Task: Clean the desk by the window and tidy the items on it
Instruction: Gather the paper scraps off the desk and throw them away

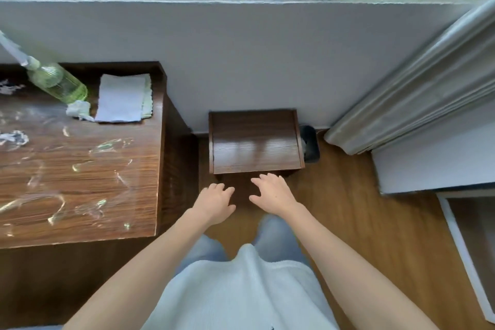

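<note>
Desk [80, 169] smeared, wiping not finished. At its far right corner: spray bottle [57, 83], crumpled tissue [78, 110], folded cloth [122, 98]. Right of desk, low stool [255, 140]; left hand [214, 202] and right hand [273, 191] open, empty, reaching toward it. Likely shifting stool; next needs a two-handed edge grasp.

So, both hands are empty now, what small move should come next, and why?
Probably reach the left hand to the cloth at the desk's far corner. Both it and the right hand hang empty over the floor, while wet smears cover the desk.
</note>
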A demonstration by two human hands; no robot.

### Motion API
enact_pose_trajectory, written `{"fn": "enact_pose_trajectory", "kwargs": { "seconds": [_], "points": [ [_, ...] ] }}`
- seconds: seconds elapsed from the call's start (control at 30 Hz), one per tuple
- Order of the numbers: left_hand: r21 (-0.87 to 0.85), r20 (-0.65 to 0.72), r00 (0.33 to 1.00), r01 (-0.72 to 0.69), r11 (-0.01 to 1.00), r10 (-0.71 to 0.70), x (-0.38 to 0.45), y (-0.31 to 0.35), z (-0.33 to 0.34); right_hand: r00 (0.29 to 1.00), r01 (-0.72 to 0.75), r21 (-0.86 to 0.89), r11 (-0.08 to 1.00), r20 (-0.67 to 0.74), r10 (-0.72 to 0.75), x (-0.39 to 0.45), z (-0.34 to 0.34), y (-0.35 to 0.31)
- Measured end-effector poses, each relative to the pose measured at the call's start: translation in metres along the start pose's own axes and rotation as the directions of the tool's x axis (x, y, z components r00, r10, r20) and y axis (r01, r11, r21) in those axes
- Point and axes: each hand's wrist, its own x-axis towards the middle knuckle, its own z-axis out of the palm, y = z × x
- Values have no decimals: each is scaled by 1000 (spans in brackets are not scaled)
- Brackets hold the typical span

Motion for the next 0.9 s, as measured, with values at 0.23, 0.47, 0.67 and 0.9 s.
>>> {"fn": "enact_pose_trajectory", "kwargs": {
  "seconds": [0.23, 0.47, 0.67, 0.9],
  "points": [
    [-127, -110, 986, 107, 986, -122, -28, -45, 6, 990, 140, 32, 990, 14, -140, 20, 2, -56],
    [-243, -204, 960, 142, 960, -194, -58, -107, -3, 970, 242, 36, 970, -29, -241, 41, -12, -141],
    [-301, -280, 934, 136, 944, -223, -89, -196, 3, 953, 298, -4, 955, -49, -298, 50, 12, -232],
    [-290, -310, 933, 88, 953, -181, -155, -345, 32, 969, 227, -46, 973, -91, -231, 59, 89, -373]
  ]
}}
